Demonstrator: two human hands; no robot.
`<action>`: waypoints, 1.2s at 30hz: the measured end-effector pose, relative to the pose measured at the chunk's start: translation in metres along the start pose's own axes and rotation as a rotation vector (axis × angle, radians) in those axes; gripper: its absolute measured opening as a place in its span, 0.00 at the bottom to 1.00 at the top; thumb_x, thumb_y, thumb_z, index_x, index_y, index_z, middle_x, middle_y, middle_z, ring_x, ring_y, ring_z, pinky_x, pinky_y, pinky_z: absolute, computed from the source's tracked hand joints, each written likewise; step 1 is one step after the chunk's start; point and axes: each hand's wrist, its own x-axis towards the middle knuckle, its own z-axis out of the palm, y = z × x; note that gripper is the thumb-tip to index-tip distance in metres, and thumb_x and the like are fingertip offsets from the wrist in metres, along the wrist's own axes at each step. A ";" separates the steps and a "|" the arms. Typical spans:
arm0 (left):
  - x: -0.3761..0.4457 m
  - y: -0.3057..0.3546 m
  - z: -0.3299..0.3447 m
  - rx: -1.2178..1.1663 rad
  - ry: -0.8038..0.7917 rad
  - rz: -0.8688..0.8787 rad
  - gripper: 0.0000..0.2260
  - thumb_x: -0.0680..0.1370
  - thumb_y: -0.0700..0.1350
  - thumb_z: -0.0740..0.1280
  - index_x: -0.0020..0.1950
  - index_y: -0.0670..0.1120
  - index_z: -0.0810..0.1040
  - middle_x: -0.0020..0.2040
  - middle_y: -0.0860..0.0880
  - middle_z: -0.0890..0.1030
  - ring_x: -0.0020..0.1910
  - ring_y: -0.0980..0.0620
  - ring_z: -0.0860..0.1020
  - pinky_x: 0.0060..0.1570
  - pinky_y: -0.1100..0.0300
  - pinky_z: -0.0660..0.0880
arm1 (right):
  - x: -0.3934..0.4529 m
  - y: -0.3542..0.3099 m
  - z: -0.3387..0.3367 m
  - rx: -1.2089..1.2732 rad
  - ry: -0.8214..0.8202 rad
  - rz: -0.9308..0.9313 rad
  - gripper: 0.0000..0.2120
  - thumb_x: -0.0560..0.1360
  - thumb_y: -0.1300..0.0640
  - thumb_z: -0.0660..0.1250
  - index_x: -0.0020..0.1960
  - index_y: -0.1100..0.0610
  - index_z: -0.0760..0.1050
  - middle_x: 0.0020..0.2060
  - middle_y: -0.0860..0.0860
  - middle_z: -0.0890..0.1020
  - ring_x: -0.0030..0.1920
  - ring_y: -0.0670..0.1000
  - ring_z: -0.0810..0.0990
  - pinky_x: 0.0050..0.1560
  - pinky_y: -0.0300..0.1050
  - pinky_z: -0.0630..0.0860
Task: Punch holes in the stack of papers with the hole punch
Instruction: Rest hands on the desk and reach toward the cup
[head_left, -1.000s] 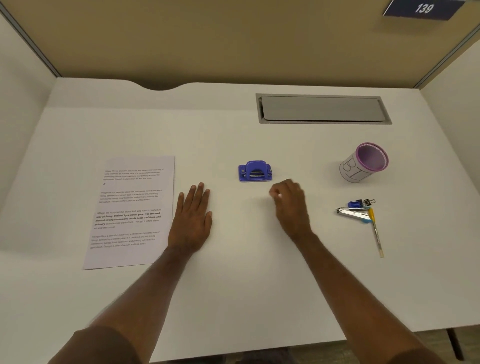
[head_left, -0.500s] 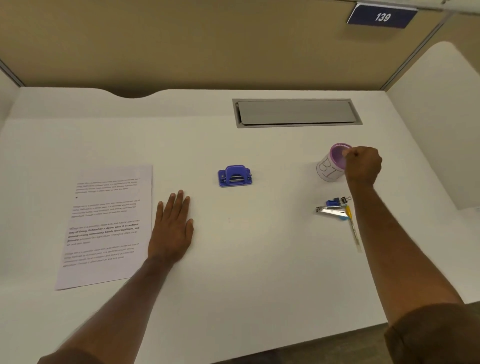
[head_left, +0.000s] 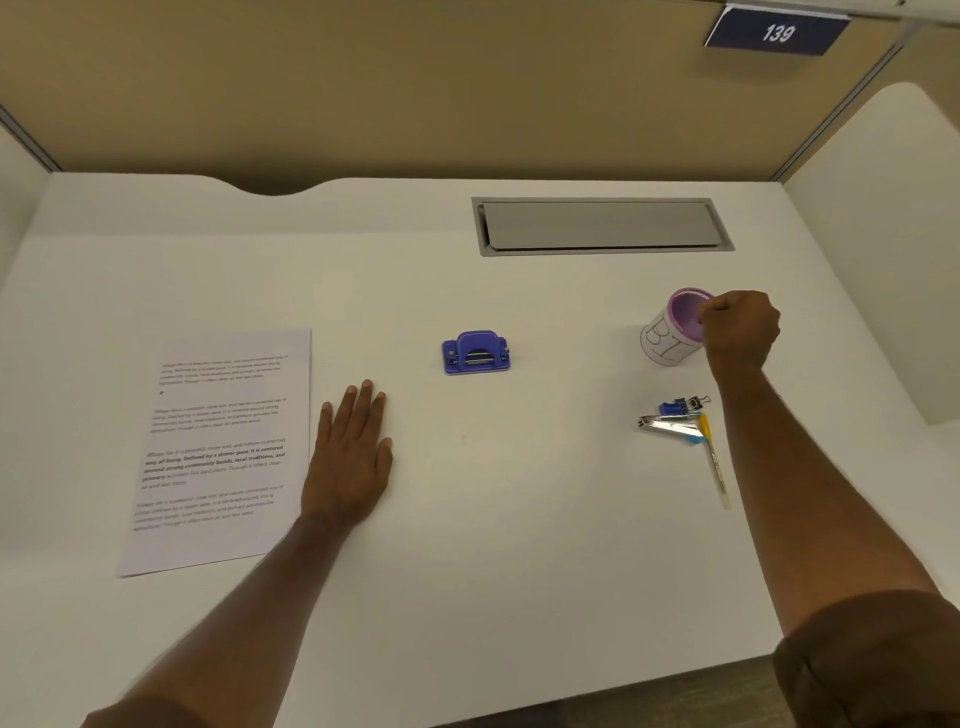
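Note:
A printed stack of papers (head_left: 223, 447) lies flat at the left of the white desk (head_left: 519, 545). The small blue-purple hole punch (head_left: 476, 353) stands by itself in the middle, touched by neither hand. My left hand (head_left: 350, 457) rests palm down on the desk just right of the papers, fingers stretched forward and holding nothing. My right hand (head_left: 740, 330) is far to the right, fingers curled shut at the rim of a white cup with a purple inside (head_left: 665, 338). Whether something small is pinched in it is hidden.
Below the cup lie a metal clip and blue binder clips (head_left: 670, 418) and a yellow pen (head_left: 716, 467). A grey cable hatch (head_left: 602, 226) is set into the desk at the back. White dividers (head_left: 883, 234) and a tan back wall close the desk in.
My right hand went from a pinch just right of the hole punch across to the cup's rim and has stayed there. The left hand, papers and punch have not moved.

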 end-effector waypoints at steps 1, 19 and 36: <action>0.000 0.000 0.000 0.003 0.000 0.000 0.28 0.82 0.51 0.47 0.81 0.43 0.55 0.83 0.45 0.53 0.82 0.45 0.51 0.80 0.43 0.50 | 0.000 0.001 0.000 0.000 0.002 -0.002 0.09 0.75 0.65 0.65 0.51 0.68 0.82 0.45 0.64 0.84 0.46 0.62 0.84 0.44 0.51 0.80; 0.000 0.001 -0.001 -0.004 -0.015 0.000 0.29 0.82 0.51 0.47 0.82 0.43 0.55 0.83 0.45 0.52 0.82 0.45 0.50 0.80 0.42 0.50 | -0.200 -0.044 0.055 0.252 -0.599 -0.673 0.04 0.74 0.61 0.71 0.43 0.56 0.85 0.40 0.51 0.86 0.41 0.52 0.83 0.47 0.48 0.78; -0.001 0.004 -0.008 -0.030 -0.003 0.007 0.28 0.81 0.50 0.48 0.81 0.42 0.57 0.82 0.44 0.54 0.82 0.44 0.53 0.79 0.40 0.52 | -0.232 -0.044 0.097 -0.202 -0.750 -0.916 0.10 0.80 0.55 0.63 0.56 0.56 0.80 0.51 0.52 0.80 0.54 0.54 0.77 0.50 0.49 0.74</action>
